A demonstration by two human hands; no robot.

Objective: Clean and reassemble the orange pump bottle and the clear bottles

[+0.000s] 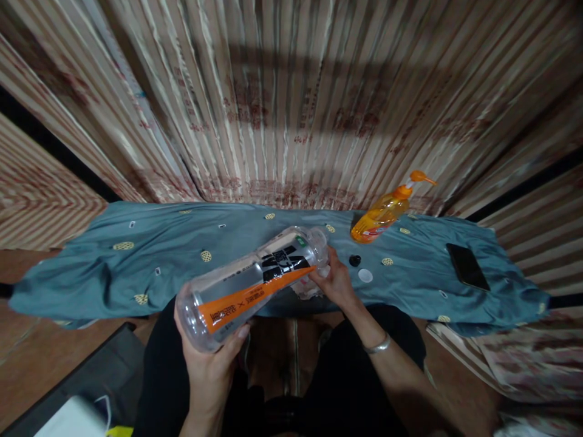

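Left hand [204, 363] clasped on the base of the tilted bottle [259, 282], right hand [338, 282] closed at its neck, over the desk's [173, 243] near edge, where slackened fingers could let it (smooth-looking plastic) slip.

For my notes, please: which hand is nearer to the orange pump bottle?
Right. The right hand is at the near left of the pump bottle; the left hand is farther left, nearer the body.

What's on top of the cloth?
Pump bottle, black cap, white disc, phone. The clear bottle, held over the cloth, hides part of it; anything there can't be seen. Can't tell whether the crumpled piece by the right hand rests on it.
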